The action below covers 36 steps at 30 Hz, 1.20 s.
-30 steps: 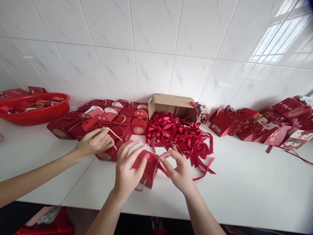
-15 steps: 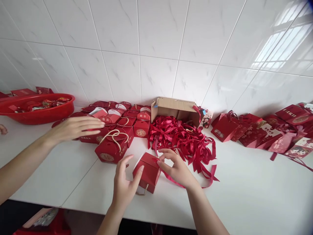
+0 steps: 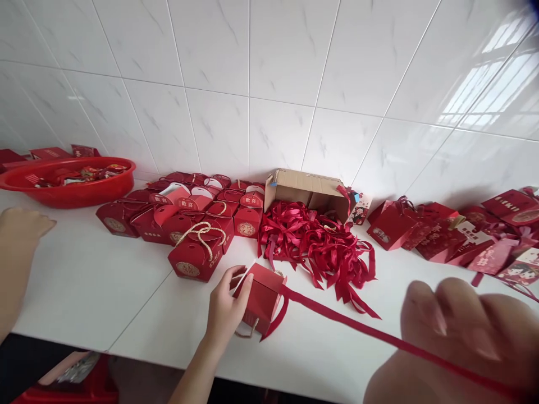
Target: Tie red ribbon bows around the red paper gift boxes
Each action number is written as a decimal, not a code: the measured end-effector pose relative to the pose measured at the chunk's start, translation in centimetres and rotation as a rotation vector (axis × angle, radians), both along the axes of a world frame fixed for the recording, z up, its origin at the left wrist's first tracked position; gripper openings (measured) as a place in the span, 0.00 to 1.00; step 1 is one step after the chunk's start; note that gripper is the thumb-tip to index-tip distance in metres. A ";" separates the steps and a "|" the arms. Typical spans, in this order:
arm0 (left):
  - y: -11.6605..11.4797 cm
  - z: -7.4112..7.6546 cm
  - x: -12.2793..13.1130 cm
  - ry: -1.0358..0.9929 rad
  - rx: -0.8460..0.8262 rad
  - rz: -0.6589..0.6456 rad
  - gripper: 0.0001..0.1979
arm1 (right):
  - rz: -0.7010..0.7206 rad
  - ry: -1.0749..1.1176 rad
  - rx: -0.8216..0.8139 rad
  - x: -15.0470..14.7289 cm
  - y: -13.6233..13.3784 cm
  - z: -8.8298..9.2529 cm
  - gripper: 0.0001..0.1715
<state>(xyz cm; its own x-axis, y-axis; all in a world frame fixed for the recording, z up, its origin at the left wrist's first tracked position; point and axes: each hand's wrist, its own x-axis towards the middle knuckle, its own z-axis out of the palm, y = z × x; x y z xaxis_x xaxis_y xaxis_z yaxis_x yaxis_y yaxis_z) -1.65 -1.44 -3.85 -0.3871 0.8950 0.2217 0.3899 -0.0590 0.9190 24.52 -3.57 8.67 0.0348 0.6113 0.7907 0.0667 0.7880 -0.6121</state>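
My left hand (image 3: 225,308) is closed on the left side of a small red gift box (image 3: 263,294), which stands on the white table (image 3: 84,286). A long red ribbon (image 3: 337,317) runs taut from the box's top towards the lower right. My right hand (image 3: 458,348) is close to the camera and blurred. Its fingers are curled over the ribbon's far end.
A heap of red ribbons (image 3: 320,241) spills from an open cardboard box (image 3: 307,188). Finished red boxes (image 3: 185,213) cluster to the left, one with a rope handle (image 3: 193,258). More red boxes (image 3: 463,230) lie at the right. A red basin (image 3: 67,185) stands far left, with another person's hand (image 3: 21,224) below it.
My right hand has pulled away from the box towards the camera, drawing the ribbon out taut. The other person's hand has withdrawn leftward from the rope-handled box.
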 end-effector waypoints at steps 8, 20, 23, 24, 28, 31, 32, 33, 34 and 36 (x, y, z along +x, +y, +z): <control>0.2 -0.7 0.1 -0.067 -0.015 0.006 0.13 | 0.231 -0.214 -0.446 -6.1 5.7 -1.8 0.12; 0.3 -0.3 1.2 -0.568 -0.114 -0.047 0.17 | 0.215 -0.704 -0.633 -10.6 6.7 -6.2 0.10; 0.4 -0.3 1.1 -0.598 -0.110 -0.059 0.18 | 0.219 -0.684 -0.659 -11.0 6.8 -6.2 0.09; 0.4 -0.3 1.1 -0.605 -0.109 -0.060 0.18 | 0.213 -0.679 -0.674 -11.1 6.8 -6.2 0.09; 0.4 -0.3 1.1 -0.622 -0.112 -0.053 0.18 | 0.179 -0.682 -0.723 -11.5 6.7 -6.5 0.09; 0.3 -0.3 1.1 -0.633 -0.118 -0.053 0.18 | 0.184 -0.688 -0.743 -11.8 6.7 -6.7 0.10; 0.3 -0.4 1.1 -0.636 -0.120 -0.054 0.18 | 0.186 -0.686 -0.750 -11.9 6.8 -6.8 0.10; 0.3 -0.4 1.1 -0.639 -0.122 -0.054 0.18 | 0.188 -0.685 -0.757 -12.0 6.8 -6.9 0.10; 0.3 -0.4 1.1 -0.642 -0.123 -0.054 0.18 | 0.186 -0.686 -0.764 -12.0 6.8 -6.9 0.10; 0.3 -0.5 1.1 -0.646 -0.125 -0.053 0.19 | 0.179 -0.694 -0.774 -12.0 6.9 -7.0 0.09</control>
<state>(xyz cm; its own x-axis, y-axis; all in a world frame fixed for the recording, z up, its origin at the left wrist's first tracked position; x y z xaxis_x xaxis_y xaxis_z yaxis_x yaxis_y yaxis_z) -0.51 -1.14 -4.36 -0.3622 0.9204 -0.1475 -0.2429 0.0595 0.9682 12.51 3.37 1.62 -0.4163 0.9092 -0.0056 0.5164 0.2314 -0.8245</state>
